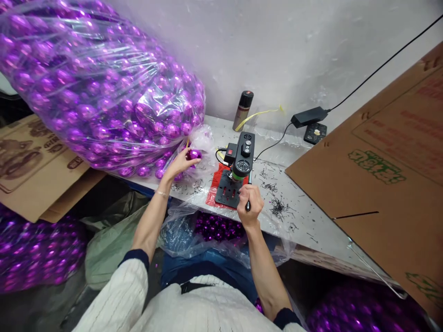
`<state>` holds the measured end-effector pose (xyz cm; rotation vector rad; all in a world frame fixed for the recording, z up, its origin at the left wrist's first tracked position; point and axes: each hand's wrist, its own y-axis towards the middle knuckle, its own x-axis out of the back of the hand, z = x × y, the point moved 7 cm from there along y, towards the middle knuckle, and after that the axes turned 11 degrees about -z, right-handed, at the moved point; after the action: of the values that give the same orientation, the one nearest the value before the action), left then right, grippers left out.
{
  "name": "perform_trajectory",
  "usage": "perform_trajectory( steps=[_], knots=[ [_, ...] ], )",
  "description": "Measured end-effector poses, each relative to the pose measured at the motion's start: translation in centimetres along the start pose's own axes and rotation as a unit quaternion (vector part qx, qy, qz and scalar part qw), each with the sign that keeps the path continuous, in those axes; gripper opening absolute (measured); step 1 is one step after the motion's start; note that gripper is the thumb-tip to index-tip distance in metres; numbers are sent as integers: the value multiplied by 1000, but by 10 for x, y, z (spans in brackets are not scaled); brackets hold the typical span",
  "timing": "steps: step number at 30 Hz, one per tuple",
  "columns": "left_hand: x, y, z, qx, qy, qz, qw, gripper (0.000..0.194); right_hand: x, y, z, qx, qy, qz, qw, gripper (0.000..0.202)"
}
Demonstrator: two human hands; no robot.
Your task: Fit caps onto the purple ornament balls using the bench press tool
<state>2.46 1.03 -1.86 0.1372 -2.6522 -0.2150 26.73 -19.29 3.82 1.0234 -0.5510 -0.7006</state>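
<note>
My left hand (180, 164) is at the neck of a big clear bag, its thumb and fingers around a shiny purple ball (195, 154). Closed in a fist, my right hand (252, 203) grips the black lever handle (248, 206) of a small bench press. The press has a black head with buttons and vents (244, 152), a green ring beneath it, and a slotted black base plate (226, 193). Red sheeting (212, 196) lies under the base. What is under the press head is partly hidden.
The bulging bag of purple balls (104, 92) fills the left. Beyond the press stand a spray can (243, 110) and a corded power adapter (309, 116). Black scraps (277, 207) litter the table. A cardboard box (380, 161) rises at right. Dark purple balls (219, 227) lie in plastic at my lap.
</note>
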Motion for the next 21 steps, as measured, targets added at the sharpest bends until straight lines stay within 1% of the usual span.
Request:
perform_trajectory(
  steps=[2,4,6,9,11,12,14,17,19,21],
  knots=[
    [2,-35,1,33,-116,3,993,67,0,2,0,-3,1,-1,1000,22],
    [-5,-66,1,63,-206,11,977,68,1,4,1,-3,1,1,1000,23],
    [-20,-92,-1,90,-282,34,955,66,1,8,1,-7,-2,5,1000,22],
    [-57,-119,-6,139,-375,83,913,62,2,19,2,-25,-12,12,1000,23],
    [-83,-129,-5,181,-413,87,888,60,1,29,3,-37,-24,16,999,26],
    [-94,-133,-4,203,-423,79,879,59,1,34,3,-41,-31,16,999,28],
    [-110,-137,1,237,-427,53,871,58,1,42,5,-42,-45,15,998,31],
    [-122,-136,4,246,-431,21,868,60,1,50,7,-34,-57,15,998,33],
    [-124,-134,5,242,-440,12,865,58,1,51,8,-30,-57,20,998,33],
    [-123,-133,8,238,-429,-3,871,56,1,50,9,-29,-53,26,998,33]
  ],
)
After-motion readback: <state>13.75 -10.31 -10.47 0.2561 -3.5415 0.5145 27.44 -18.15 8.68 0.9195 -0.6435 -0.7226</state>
